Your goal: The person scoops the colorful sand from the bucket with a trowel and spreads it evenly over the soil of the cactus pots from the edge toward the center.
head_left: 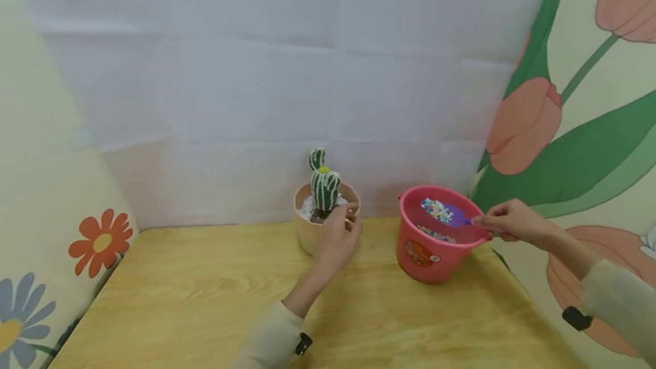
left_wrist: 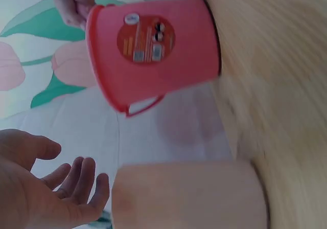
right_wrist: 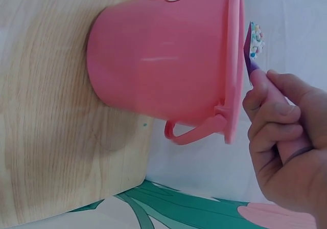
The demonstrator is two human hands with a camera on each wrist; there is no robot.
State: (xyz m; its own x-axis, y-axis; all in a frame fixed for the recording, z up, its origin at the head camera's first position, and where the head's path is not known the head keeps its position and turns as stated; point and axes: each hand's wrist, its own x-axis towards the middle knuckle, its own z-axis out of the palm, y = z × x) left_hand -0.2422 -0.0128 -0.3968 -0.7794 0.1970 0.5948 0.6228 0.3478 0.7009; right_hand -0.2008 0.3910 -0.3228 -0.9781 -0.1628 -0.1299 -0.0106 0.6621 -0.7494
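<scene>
Green-striped cactus (head_left: 325,191) in beige pot (head_left: 306,233): at table's (head_left: 179,289) back edge, pot's right side partly hidden. Left hand (head_left: 338,238): relaxed beside pot, fingers apart. Pink bucket (head_left: 445,258): near back right corner; round label (head_left: 421,253), print illegible. Purple-bladed scoop (head_left: 458,216): over bucket's mouth, long axis near level, blade points left; right hand (head_left: 519,222) grips and mostly covers handle (right_wrist: 273,91).

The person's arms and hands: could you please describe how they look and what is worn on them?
The left sleeve and right sleeve are plain, off-white and end before the wrist. A small, blocky black piece shows at the left cuff, another at the right. The left hand and right hand wear no gloves.
</scene>
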